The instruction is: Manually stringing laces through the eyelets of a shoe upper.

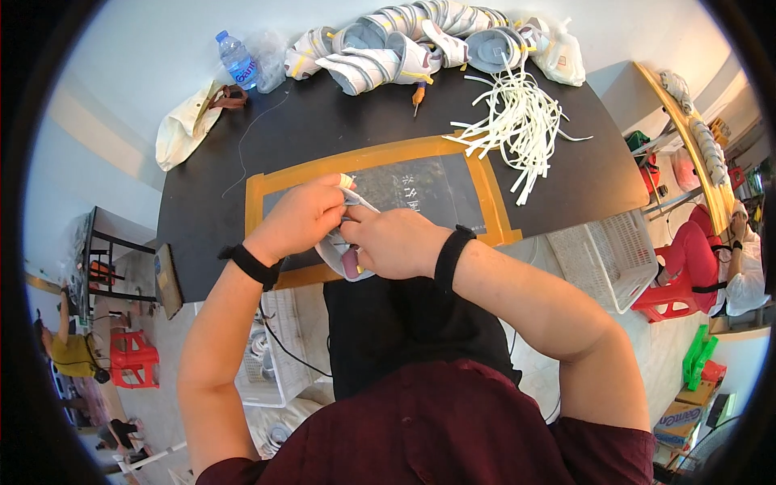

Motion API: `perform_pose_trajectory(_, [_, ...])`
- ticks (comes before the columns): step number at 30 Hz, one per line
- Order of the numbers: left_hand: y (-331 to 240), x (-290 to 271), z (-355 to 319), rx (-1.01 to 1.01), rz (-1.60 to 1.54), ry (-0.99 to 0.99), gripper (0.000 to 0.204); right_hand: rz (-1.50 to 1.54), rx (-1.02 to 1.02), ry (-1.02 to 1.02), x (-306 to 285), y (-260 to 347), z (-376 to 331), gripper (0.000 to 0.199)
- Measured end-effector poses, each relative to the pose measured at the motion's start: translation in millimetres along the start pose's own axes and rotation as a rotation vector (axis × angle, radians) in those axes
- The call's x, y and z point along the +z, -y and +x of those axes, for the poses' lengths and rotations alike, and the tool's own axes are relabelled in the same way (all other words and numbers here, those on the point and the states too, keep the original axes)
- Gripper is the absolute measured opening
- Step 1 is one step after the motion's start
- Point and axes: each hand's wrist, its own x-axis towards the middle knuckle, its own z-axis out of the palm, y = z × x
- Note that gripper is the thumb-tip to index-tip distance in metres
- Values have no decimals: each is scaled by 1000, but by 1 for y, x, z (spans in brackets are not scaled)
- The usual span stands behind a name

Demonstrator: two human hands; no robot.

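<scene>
Close together over the near part of the table, both my hands are closed on one curved white-and-grey fabric piece point(330, 252), which has a pinkish patch low down. My left hand point(301, 217) grips its upper edge, where a bit of pale yellow shows by the fingertips. My right hand point(398, 244) pinches the same edge from the other side, fingers bent inward. Much of the piece is hidden behind the hands. Underneath lies a dark panel point(424, 190) framed with brown tape point(356, 158) on the black table point(194, 218).
Nested fabric pieces point(388, 61) line the table's far edge. A bundle of white strips point(517, 121) spreads at the far right. An orange-handled pointed tool point(419, 95), water bottle point(236, 58) and cream bag point(187, 128) lie beyond. White crates point(602, 255) flank my legs; a person point(695, 255) sits at right.
</scene>
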Motion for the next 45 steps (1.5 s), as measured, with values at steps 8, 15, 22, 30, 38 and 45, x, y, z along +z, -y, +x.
perform_pose_trajectory(8, [-4,2,-18,19,186,-21,13,-211,49,-95,21,22,-23,27])
perform_pose_trajectory(15, [-19,0,-30,139,360,-158,17,-370,-94,-326,39,29,-43,31])
perform_pose_trajectory(22, [-33,4,-40,14,461,-153,14,-337,-84,-355,41,31,-40,31])
perform_pose_trajectory(30, [-28,8,-38,-34,483,-94,13,-339,-55,-317,42,31,-41,29])
perform_pose_trajectory(38, [-25,18,-41,-91,232,-182,12,-347,-54,-309,42,33,-42,28])
perform_pose_trajectory(45, [-24,30,-42,-161,266,-245,12,-402,-81,-350,45,34,-41,28])
